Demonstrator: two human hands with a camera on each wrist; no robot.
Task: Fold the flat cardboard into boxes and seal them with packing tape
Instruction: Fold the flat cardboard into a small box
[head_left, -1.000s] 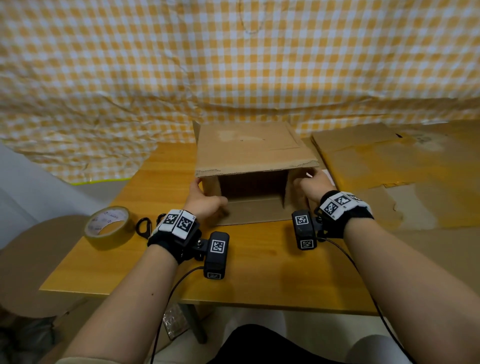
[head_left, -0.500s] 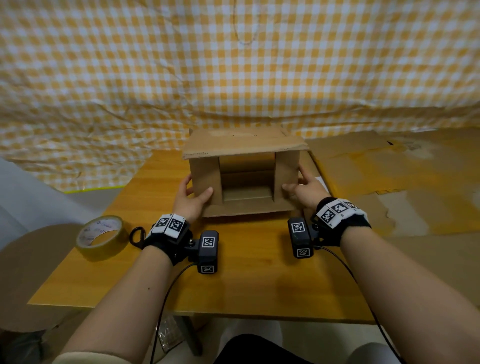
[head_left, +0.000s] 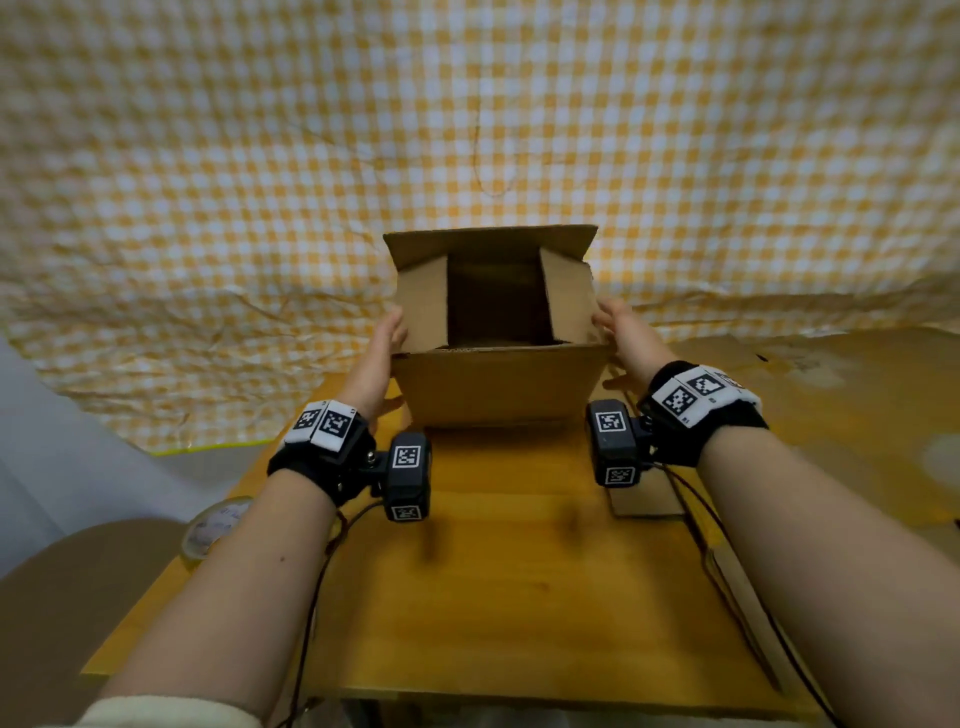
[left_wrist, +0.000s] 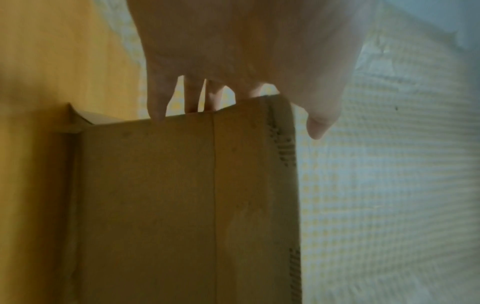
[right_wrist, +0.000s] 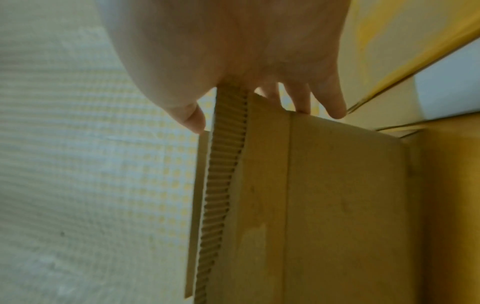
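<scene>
We see a brown corrugated cardboard box (head_left: 498, 332), open mouth facing us, raised over the wooden desk's (head_left: 498, 597) far edge; our left hand (head_left: 376, 364) and right hand (head_left: 626, 338) press straight fingers (left_wrist: 155, 102) flat against its sides

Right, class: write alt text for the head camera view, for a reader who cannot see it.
Two hands, left hand and right hand, hold a cardboard box by its sides above a wooden table, its open end facing the camera. A checked cloth hangs behind; a tape roll lies left.
</scene>
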